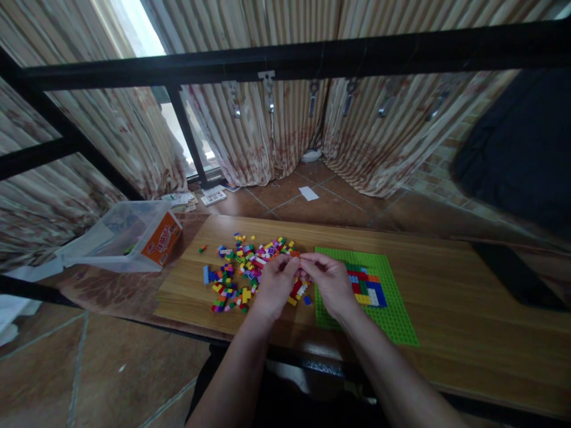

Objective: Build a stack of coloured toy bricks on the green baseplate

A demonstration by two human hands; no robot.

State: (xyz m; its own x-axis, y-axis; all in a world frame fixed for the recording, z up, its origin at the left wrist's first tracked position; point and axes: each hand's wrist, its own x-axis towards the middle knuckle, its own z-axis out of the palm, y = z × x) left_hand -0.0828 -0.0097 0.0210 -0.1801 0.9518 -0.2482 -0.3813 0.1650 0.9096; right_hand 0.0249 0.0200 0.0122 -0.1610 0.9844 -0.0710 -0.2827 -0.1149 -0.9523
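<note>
My left hand (pixel 279 279) and my right hand (pixel 331 280) meet fingertip to fingertip above the right side of a heap of loose building bricks (pixel 243 261). Both are closed in a pinch around a small orange-red building brick (pixel 300 257), mostly covered by the fingers. Under and beyond my right hand lies a green studded baseplate (pixel 392 297). A flat patch of joined bricks (pixel 375 291) in red, blue, white, green and yellow sits on it, partly hidden by that hand.
The bricks lie on a long wooden table (pixel 464 315). A clear plastic box (pixel 129 238) with an orange label stands at the left. A dark flat object (pixel 517 276) rests at the right. Behind are a black metal frame (pixel 285 62) and striped curtains (pixel 276 131).
</note>
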